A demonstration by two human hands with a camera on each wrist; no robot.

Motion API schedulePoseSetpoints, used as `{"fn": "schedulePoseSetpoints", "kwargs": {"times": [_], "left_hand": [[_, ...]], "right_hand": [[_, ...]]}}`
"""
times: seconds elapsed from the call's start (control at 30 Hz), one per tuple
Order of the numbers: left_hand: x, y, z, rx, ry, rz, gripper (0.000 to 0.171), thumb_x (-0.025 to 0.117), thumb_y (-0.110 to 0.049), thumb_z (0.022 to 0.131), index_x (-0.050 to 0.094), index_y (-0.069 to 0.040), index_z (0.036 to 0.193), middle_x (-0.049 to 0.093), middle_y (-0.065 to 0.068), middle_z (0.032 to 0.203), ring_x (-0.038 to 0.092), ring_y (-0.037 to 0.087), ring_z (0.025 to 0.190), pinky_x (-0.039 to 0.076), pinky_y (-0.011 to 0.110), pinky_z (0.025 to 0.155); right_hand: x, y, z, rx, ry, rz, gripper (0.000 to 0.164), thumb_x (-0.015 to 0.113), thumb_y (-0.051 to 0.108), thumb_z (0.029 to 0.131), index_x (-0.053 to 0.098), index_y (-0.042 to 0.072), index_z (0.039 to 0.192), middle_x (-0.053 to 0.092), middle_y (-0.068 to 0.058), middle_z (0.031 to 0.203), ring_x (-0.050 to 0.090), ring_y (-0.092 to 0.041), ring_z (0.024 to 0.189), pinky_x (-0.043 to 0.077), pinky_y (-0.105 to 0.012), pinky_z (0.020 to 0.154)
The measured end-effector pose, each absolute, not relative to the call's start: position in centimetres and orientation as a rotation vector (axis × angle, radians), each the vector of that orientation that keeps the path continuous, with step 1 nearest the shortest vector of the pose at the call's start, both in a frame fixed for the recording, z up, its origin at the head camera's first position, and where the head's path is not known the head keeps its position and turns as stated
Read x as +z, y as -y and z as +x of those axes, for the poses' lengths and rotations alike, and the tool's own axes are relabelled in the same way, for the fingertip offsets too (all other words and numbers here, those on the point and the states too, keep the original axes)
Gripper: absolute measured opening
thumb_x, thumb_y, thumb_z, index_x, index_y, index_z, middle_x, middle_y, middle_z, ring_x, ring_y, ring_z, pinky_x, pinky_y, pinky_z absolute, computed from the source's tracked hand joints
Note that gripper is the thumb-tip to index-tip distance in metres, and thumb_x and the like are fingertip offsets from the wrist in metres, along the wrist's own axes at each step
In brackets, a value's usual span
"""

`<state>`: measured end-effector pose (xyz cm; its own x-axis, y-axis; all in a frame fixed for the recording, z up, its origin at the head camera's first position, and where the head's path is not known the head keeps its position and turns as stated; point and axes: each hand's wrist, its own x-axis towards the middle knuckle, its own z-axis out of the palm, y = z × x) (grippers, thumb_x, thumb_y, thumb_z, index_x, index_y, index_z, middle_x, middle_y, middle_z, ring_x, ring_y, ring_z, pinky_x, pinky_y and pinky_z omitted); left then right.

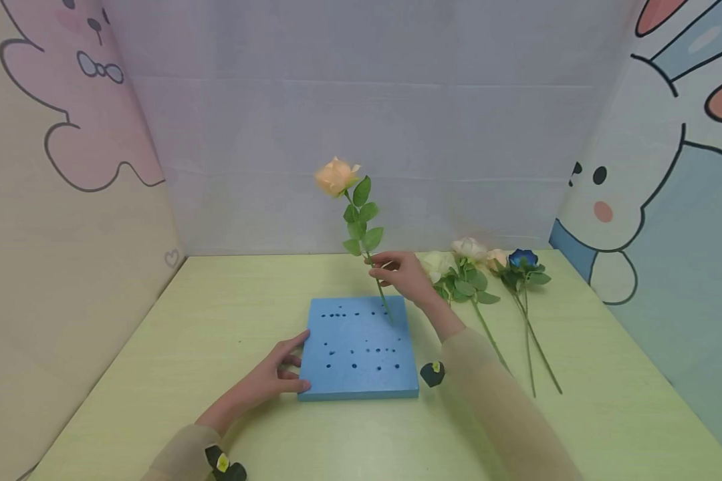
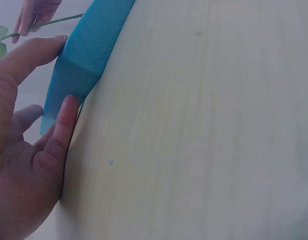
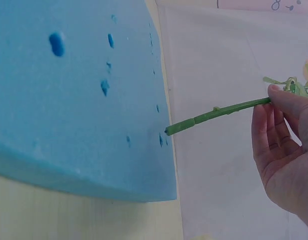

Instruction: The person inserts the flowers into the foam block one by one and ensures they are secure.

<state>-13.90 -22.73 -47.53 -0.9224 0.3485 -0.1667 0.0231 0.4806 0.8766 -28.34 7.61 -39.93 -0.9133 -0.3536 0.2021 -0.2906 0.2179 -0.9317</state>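
My right hand (image 1: 402, 275) pinches a peach artificial rose (image 1: 337, 177) by its green stem, between thumb and fingertips below the leaves. The bare stem end (image 3: 179, 127) points down at the far right part of a blue foam block (image 1: 361, 334) dotted with holes. That end shows whole in the right wrist view, near some holes; whether it touches the surface I cannot tell. My left hand (image 1: 279, 367) rests spread against the block's left side, touching its edge and near-left corner. In the left wrist view, its fingers (image 2: 63, 125) lie against the block's side (image 2: 86, 65).
Right of the block lie several artificial roses: white ones (image 1: 469, 249), a peach one (image 1: 496, 259) and a blue one (image 1: 523, 258), with stems toward the front. The pale table (image 1: 265, 294) ends at a grey backdrop (image 1: 361, 120). Cartoon-printed sheets (image 1: 692, 220) flank it.
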Motion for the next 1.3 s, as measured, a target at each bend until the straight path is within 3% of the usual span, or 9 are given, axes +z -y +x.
{"fn": "schedulePoseSetpoints", "kwargs": {"times": [0.13,0.37,0.53,0.83,1.13,1.3], "left_hand": [[-47.6,22.8,-14.0,1.432,-2.392,0.323,0.095,0.078,-0.025,0.085,0.018,-0.022,0.159,0.03,0.019,0.15,0.051,0.028,0.119,0.05,0.018,0.088],[-47.6,22.8,-14.1,1.409,-2.411,0.293,0.095,0.078,-0.026,0.085,0.018,-0.024,0.159,0.031,0.017,0.15,0.052,0.027,0.119,0.049,0.027,0.093],[-47.4,22.7,-13.9,1.405,-2.412,0.303,0.095,0.078,-0.026,0.085,0.018,-0.023,0.16,0.033,0.019,0.148,0.053,0.027,0.118,0.049,0.026,0.094],[-47.4,22.8,-13.8,1.412,-2.409,0.325,0.095,0.078,-0.026,0.086,0.017,-0.022,0.16,0.031,0.019,0.149,0.052,0.027,0.119,0.05,0.021,0.091],[-47.5,22.9,-14.1,1.408,-2.399,0.32,0.095,0.077,-0.027,0.086,0.017,-0.025,0.159,0.03,0.018,0.152,0.051,0.029,0.121,0.049,0.028,0.095],[-47.6,22.9,-14.0,1.41,-2.395,0.328,0.095,0.077,-0.026,0.086,0.017,-0.024,0.16,0.028,0.018,0.153,0.051,0.029,0.122,0.049,0.023,0.093]], "right_hand": [[-40.2,-6.5,-28.4,-1.859,-2.388,-0.69,0.029,0.068,0.011,0.093,0.068,-0.001,0.12,0.069,-0.022,0.121,0.069,-0.02,0.087,0.061,-0.037,0.077],[-40.8,-4.5,-29.3,-1.967,-2.389,-0.751,0.025,0.068,0.013,0.093,0.068,0.0,0.114,0.069,-0.023,0.116,0.066,-0.04,0.096,0.061,-0.036,0.076],[-41.1,-3.8,-29.2,-1.949,-2.43,-0.741,0.022,0.069,0.017,0.093,0.07,0.002,0.11,0.072,-0.02,0.106,0.069,-0.026,0.088,0.061,-0.03,0.074],[-41.2,-2.3,-29.2,-2.051,-2.394,-0.813,0.02,0.066,0.012,0.094,0.068,0.001,0.111,0.069,-0.022,0.115,0.068,-0.035,0.093,0.062,-0.037,0.075],[-41.5,-1.1,-29.3,-2.065,-2.429,-0.82,0.02,0.066,0.013,0.095,0.069,0.002,0.112,0.07,-0.022,0.114,0.069,-0.031,0.094,0.062,-0.031,0.074],[-41.8,-0.8,-29.6,-2.103,-2.399,-0.813,0.02,0.066,0.012,0.095,0.068,0.001,0.11,0.069,-0.022,0.11,0.068,-0.029,0.094,0.062,-0.031,0.074]]}}
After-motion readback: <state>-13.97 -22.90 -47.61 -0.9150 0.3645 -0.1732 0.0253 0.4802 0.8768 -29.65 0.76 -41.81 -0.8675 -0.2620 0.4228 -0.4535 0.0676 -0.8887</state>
